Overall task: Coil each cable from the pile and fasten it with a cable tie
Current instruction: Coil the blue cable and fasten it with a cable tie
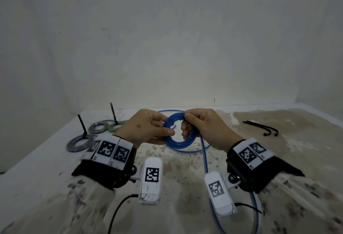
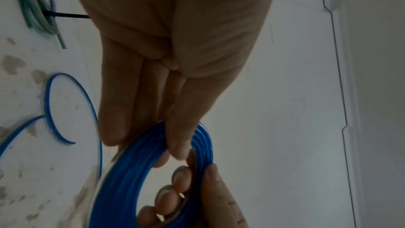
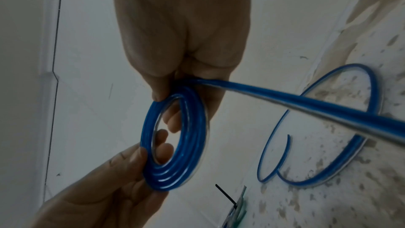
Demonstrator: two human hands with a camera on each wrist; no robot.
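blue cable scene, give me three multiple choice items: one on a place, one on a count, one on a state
1. Where do the loose black cable ties lie?
A. on the table, right of the hands
B. under the blue coil
C. on the wall

2. How many coils with a tie already on them lie at the left?
A. one
B. three
C. five

3. What state is the blue cable in?
A. fully coiled and tied
B. partly coiled, held by both hands, a length trailing
C. lying untouched

Key: 1 A, they lie beyond the right hand. 2 B, the grey coil, grey-blue coil and green coil. 3 B, the left hand and right hand pinch the coil.
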